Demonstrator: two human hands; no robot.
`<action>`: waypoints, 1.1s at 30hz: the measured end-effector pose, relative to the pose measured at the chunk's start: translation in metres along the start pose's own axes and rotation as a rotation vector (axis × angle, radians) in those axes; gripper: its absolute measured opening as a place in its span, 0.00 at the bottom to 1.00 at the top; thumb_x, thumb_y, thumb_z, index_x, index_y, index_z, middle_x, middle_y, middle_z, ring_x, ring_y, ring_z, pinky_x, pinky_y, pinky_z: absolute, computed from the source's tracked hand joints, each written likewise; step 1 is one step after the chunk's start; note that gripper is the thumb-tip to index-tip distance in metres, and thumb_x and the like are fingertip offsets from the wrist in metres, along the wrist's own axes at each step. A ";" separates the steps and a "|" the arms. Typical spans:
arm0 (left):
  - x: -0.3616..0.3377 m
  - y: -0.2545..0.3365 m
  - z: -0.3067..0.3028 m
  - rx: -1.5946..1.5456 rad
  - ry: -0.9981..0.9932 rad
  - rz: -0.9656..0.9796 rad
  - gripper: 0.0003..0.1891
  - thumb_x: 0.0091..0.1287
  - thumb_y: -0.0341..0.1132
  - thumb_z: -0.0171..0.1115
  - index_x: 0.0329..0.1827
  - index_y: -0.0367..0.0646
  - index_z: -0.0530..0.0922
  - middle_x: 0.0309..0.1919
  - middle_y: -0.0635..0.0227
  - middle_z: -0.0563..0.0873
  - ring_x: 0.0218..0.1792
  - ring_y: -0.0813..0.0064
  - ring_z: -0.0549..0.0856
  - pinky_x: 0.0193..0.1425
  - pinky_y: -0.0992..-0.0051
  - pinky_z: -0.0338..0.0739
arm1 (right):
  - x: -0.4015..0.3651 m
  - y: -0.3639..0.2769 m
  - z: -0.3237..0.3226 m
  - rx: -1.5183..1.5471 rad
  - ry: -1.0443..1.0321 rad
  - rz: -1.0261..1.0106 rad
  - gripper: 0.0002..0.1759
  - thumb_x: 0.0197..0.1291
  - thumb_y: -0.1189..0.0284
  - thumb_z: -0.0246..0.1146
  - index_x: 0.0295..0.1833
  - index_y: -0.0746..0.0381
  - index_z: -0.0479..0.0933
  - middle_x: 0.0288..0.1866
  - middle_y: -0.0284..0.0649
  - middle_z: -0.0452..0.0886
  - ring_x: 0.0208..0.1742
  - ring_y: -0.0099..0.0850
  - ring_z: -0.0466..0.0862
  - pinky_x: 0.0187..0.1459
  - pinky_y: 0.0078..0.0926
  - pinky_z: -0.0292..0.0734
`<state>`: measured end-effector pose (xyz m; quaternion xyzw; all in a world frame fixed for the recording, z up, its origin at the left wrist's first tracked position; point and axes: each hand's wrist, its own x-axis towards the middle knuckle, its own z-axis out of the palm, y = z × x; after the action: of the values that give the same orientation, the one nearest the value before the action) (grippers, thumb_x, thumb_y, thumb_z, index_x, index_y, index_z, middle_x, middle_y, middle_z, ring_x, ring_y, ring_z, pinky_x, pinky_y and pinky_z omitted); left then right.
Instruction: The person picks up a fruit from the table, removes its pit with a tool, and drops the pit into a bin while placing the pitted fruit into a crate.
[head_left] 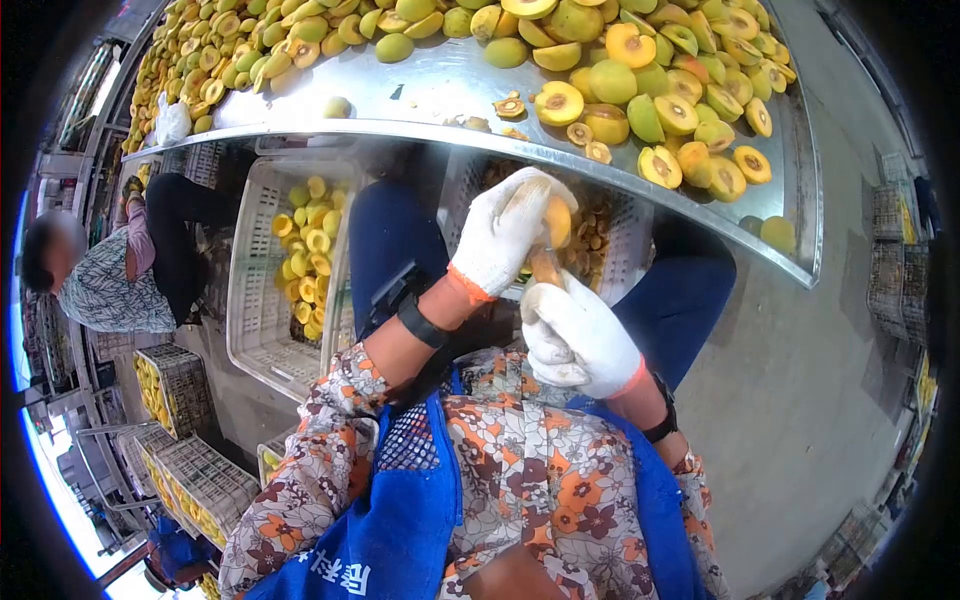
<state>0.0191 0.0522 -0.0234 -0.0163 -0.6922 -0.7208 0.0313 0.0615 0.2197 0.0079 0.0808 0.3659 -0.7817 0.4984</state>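
Observation:
My left hand, in a white glove, is closed around a halved yellow fruit above the crate between my knees. In my right hand, also gloved, is a tool with a brown handle, its upper end against the fruit. The tool's tip is hidden by the fruit and fingers. Below both hands, the crate holds brownish pits and scraps. Just beyond, the metal table bears many halved green-yellow fruits.
To the left, a white crate holds fruit halves. Another person sits farther left. More filled crates stand at the lower left. The table's raised metal edge runs just ahead of my hands.

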 end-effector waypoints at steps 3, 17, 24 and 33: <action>0.005 0.007 -0.011 -0.252 -0.255 -0.209 0.25 0.81 0.54 0.49 0.46 0.38 0.83 0.34 0.64 0.87 0.34 0.77 0.84 0.40 0.76 0.79 | 0.003 -0.003 -0.009 0.157 -0.165 0.093 0.13 0.81 0.60 0.52 0.47 0.58 0.72 0.17 0.29 0.64 0.10 0.18 0.58 0.14 0.19 0.53; 0.010 0.008 -0.027 -0.989 0.094 -0.409 0.34 0.77 0.69 0.45 0.52 0.44 0.80 0.35 0.57 0.85 0.23 0.72 0.78 0.23 0.77 0.74 | 0.009 -0.011 0.002 0.197 -0.373 0.134 0.09 0.78 0.64 0.57 0.47 0.58 0.70 0.19 0.27 0.63 0.11 0.17 0.60 0.12 0.17 0.53; -0.025 0.034 -0.189 1.424 0.271 0.121 0.15 0.67 0.48 0.68 0.40 0.45 0.88 0.41 0.62 0.88 0.42 0.60 0.85 0.51 0.64 0.80 | 0.015 -0.006 -0.029 -0.219 0.301 0.084 0.08 0.75 0.67 0.58 0.49 0.56 0.66 0.21 0.25 0.63 0.14 0.15 0.62 0.14 0.17 0.57; 0.127 -0.007 -0.274 1.545 0.400 -0.319 0.34 0.59 0.64 0.64 0.62 0.52 0.84 0.55 0.50 0.87 0.58 0.49 0.83 0.67 0.61 0.75 | 0.028 0.004 -0.017 -0.433 0.278 0.068 0.11 0.74 0.66 0.61 0.49 0.57 0.66 0.22 0.28 0.69 0.15 0.19 0.67 0.16 0.21 0.61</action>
<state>-0.1021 -0.2240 -0.0329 0.2378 -0.9695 -0.0247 0.0539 0.0474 0.2095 -0.0203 0.0910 0.5867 -0.6495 0.4750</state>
